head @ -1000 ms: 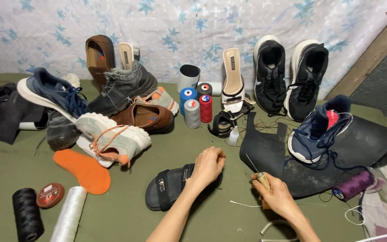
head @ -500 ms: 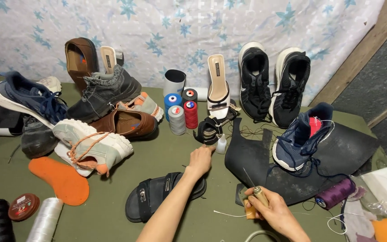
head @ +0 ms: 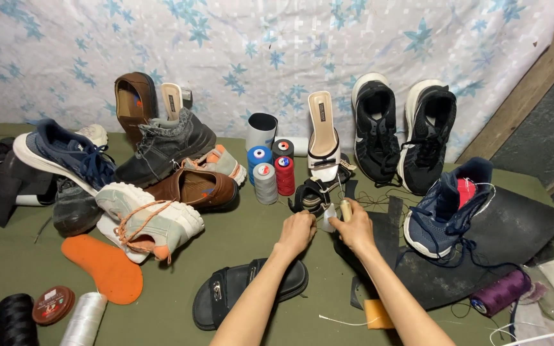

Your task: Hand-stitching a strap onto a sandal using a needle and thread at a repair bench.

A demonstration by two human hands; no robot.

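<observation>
1. Both forearms run up from the bottom edge, converging near centre; both hands meet just in front of the black strappy sandal (head: 312, 192).
2. Left hand (head: 296, 232) – knuckles up, fingers curled, pinching one edge of a small whitish translucent piece (head: 328, 218). What the piece is, cannot tell.
3. Right hand (head: 356, 229) – curled closed around a small tan tool handle (head: 345, 209) whose tip pokes above the fingers; it touches the whitish piece from the other side.
4. The whitish piece sits between the two hands, lifted off the green mat (head: 238, 250), just below the sandal.
5. Under the left forearm: black slide sandal (head: 245, 291) flat on the mat.
6. Under and right of the right forearm: black rubber sheet (head: 514, 237), with a navy sneaker (head: 447, 208) resting on it.
7. Behind the hands: cluster of thread spools (head: 270, 170) – blue, grey, red – and a white heeled sandal (head: 323, 138) leaning on the patterned backdrop.
8. Right rear: pair of black sneakers (head: 402, 138) upright against the backdrop.
9. Left: shoe pile incl. brown loafer (head: 193, 189) and cream sneaker with orange laces (head: 145, 221); orange insole (head: 104, 269) just in front.
10. Bottom left: black spool (head: 15, 319), white spool (head: 83, 318), round red tin (head: 52, 304) between them. Bottom right: purple spool (head: 500, 293).
</observation>
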